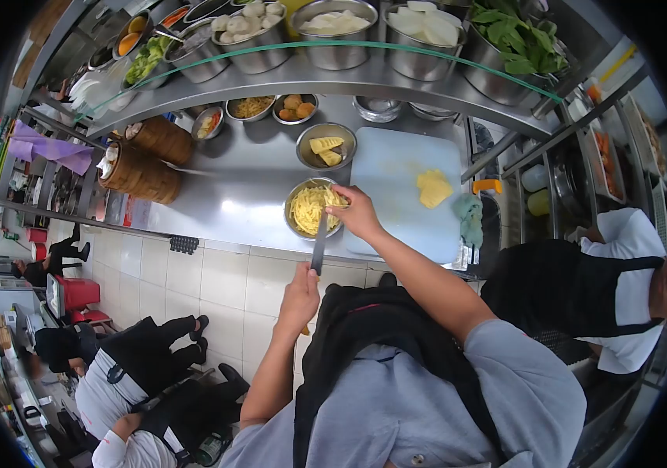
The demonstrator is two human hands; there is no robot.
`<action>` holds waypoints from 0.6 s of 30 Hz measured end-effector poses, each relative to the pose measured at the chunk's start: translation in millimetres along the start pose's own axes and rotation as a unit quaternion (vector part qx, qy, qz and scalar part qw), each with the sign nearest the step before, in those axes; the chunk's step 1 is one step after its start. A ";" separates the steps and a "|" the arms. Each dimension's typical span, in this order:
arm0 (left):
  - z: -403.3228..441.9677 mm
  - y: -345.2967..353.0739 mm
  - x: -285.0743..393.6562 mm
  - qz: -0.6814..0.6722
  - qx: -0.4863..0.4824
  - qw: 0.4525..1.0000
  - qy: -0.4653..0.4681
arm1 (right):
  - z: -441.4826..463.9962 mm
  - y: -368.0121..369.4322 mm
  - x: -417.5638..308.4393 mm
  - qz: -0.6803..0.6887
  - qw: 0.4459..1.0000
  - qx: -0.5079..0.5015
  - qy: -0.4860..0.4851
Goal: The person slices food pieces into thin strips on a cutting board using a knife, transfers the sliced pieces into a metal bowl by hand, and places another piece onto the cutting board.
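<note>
My left hand [298,299] is wrapped round the handle of a knife [319,248], whose blade points up over a metal bowl [292,219]. Thin yellow shreds [308,204] fill that bowl. At its right rim is my right hand [357,214], its fingers bent by the shreds and the blade tip; what they hold, if anything, is hidden. Just behind stands a second metal bowl [303,148] with yellow chunks [326,146] inside. A flat yellow piece [433,189] lies on the pale blue cutting board [396,222] to the right.
Bamboo steamers [140,173] stand at the left of the steel counter [232,187]. Overhead, a shelf [310,80] bears several metal containers. A worker in a black apron [540,288] is at the right; other people [127,366] are at the lower left.
</note>
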State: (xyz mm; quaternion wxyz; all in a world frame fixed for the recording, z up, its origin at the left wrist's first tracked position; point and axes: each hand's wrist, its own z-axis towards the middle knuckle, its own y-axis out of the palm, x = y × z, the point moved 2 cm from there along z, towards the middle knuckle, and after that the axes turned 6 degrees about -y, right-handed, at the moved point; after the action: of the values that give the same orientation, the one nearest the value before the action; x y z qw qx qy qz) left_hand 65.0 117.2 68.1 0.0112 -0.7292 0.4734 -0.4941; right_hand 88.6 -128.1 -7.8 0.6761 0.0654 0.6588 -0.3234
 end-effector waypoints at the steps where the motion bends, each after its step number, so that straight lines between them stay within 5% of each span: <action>1: -0.5 -8.4 -2.6 -0.002 0.001 1.000 -0.001 | 3.5 11.0 4.1 -0.042 0.999 -0.019 0.015; 3: 0.5 -27.6 -3.4 0.164 0.066 0.984 0.008 | 9.5 17.7 -1.6 -0.119 0.992 -0.039 -0.015; 6: -10.8 -51.6 6.1 0.174 0.069 0.982 0.023 | 14.1 10.4 -16.0 -0.218 0.967 -0.130 0.037; 15: 11.9 -62.6 -26.9 0.139 0.048 0.988 0.049 | 27.7 -99.8 58.6 -0.190 0.977 0.012 0.095; 18: 8.8 -60.5 -11.9 0.154 0.022 0.985 0.072 | 27.3 -116.2 90.1 -0.323 0.943 -0.011 0.083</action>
State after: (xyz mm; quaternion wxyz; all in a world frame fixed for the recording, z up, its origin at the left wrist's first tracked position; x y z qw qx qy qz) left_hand 111.8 155.0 84.4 0.0688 -0.6093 0.5687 -0.5482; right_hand 44.0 -264.6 -49.2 0.4792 -0.1315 0.7016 -0.5107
